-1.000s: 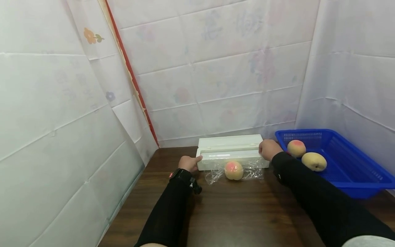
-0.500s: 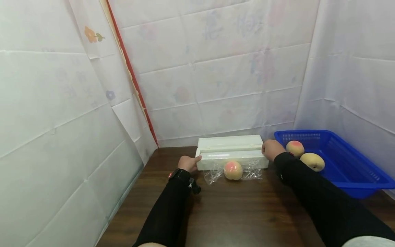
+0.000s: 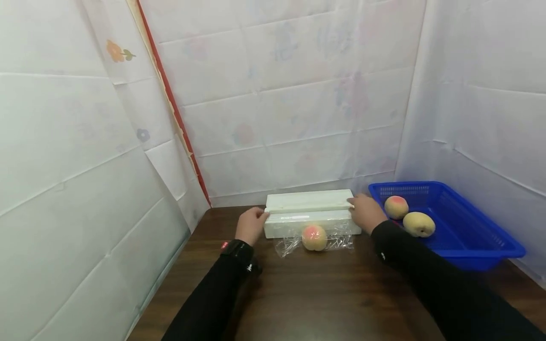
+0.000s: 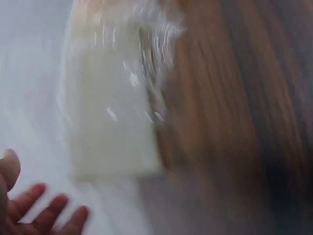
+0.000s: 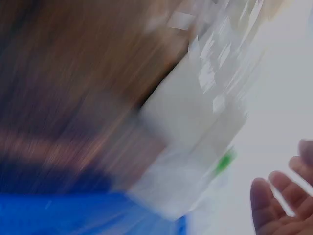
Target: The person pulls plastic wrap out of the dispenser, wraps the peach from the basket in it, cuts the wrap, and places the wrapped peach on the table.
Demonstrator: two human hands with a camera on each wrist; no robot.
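A white plastic-wrap box (image 3: 273,231) stands on the table with its lid (image 3: 307,201) tipped back. Clear plastic film (image 3: 286,245) comes out over its front and lies around a peach (image 3: 314,237). My left hand (image 3: 250,225) is at the box's left end, fingertips by the lid's front edge. At the opposite end is my right hand (image 3: 368,211), its fingertips beside the lid's right corner. Both wrist views are blurred. In them the fingers of the left hand (image 4: 39,205) and the right hand (image 5: 283,200) look loose and apart, with nothing seen between them.
A blue plastic basket (image 3: 482,255) stands right of the box, close to my right forearm. Another peach (image 3: 396,207) and a yellow pear-like fruit (image 3: 419,224) lie in it. White sheeting (image 3: 298,118) hangs behind and at both sides of the brown wooden table (image 3: 307,303).
My left hand has let go of the box's left end and risen to the lid's edge. My right hand has loosened and opened at the right end. The head view has shifted slightly.
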